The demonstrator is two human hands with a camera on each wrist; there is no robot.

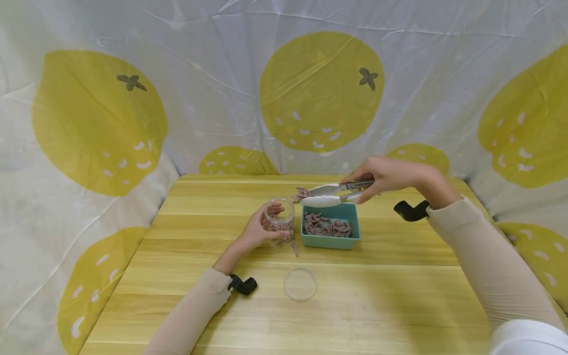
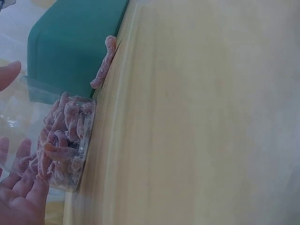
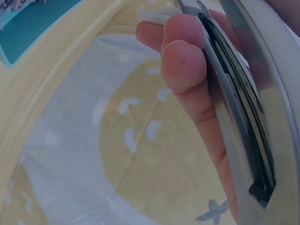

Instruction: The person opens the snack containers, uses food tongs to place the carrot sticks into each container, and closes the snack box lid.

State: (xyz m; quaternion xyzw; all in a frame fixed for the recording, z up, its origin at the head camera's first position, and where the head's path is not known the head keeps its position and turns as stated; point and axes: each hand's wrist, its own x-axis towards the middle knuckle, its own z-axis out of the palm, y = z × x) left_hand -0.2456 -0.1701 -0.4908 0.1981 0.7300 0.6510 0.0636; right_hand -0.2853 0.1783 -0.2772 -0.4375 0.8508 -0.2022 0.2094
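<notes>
My left hand (image 1: 257,230) grips a clear open jar (image 1: 280,212) from its left side; purplish, powdery strips (image 2: 63,136) fill its lower part. In my right hand (image 1: 385,178) are metal tongs (image 3: 248,93) with white tips (image 1: 320,201), which pinch a small clump of strips (image 1: 301,194) just above and right of the jar's mouth. Beneath the tongs stands a teal rectangular box (image 1: 330,242) holding more strips (image 1: 326,226). One loose strip (image 2: 104,62) lies on the table between jar and box.
A clear round lid (image 1: 300,285) lies on the wooden table (image 1: 377,296) in front of the jar. A lemon-printed curtain (image 1: 213,74) hangs behind the table and at both sides.
</notes>
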